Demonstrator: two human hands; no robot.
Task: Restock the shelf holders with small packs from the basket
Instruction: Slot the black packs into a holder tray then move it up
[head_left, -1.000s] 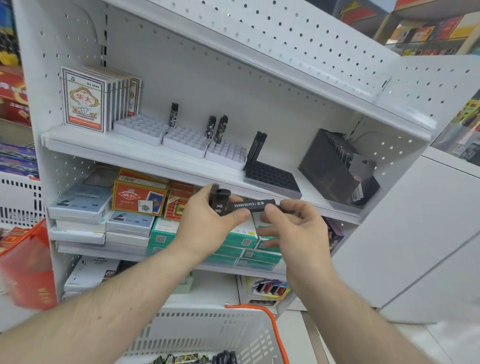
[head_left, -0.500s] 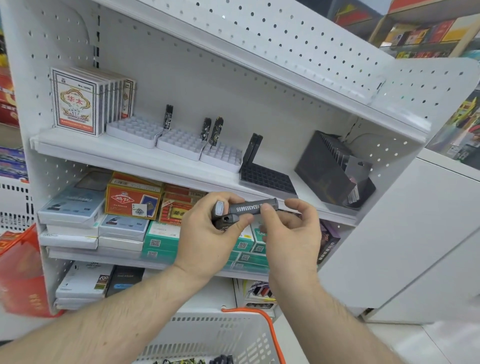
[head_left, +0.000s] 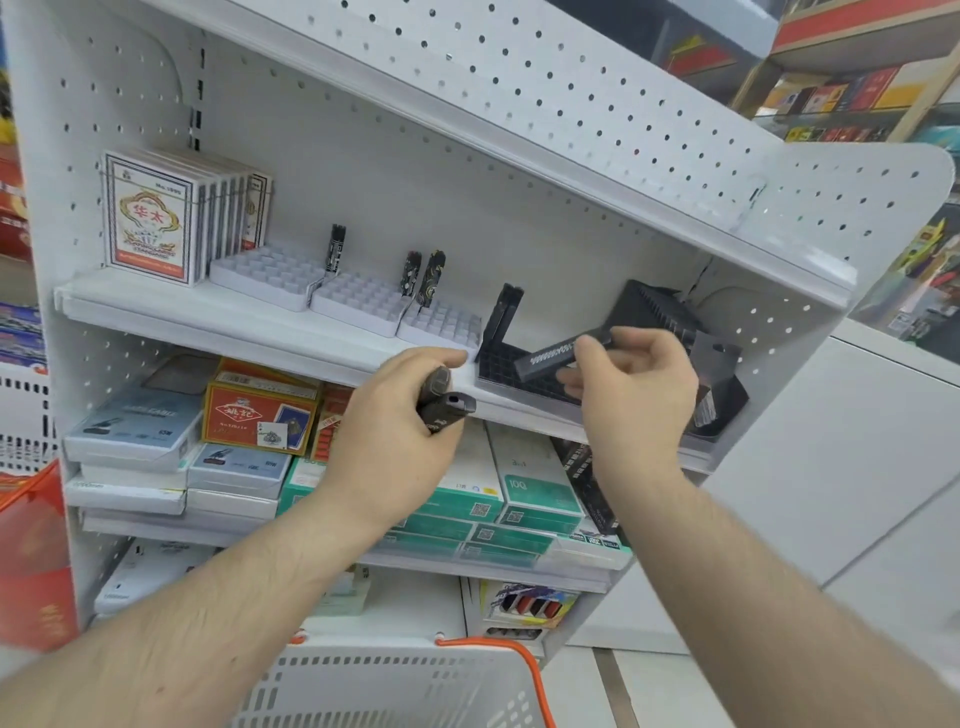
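My left hand (head_left: 392, 431) grips dark small packs (head_left: 444, 405) just below the upper shelf's front edge. My right hand (head_left: 636, 389) pinches one slim dark pack (head_left: 550, 356) with white printed digits, held tilted over the black grid holder (head_left: 506, 371). Two dark packs (head_left: 504, 314) stand at that holder's back left corner. Three white grid holders (head_left: 270, 273) sit to the left, with a few upright packs (head_left: 431, 280) in them. The white basket (head_left: 395, 686) with an orange handle is at the bottom; its contents are out of view.
Card boxes (head_left: 150, 221) stand at the left of the upper shelf (head_left: 156, 317). A black tilted rack (head_left: 670, 322) sits at its right end. Stacked boxes (head_left: 260, 410) fill the lower shelves. A red bin (head_left: 31, 561) stands at the far left.
The two hands have separated. My right hand has carried the printed pack up and to the right over the black holder, while my left hand keeps the other packs.
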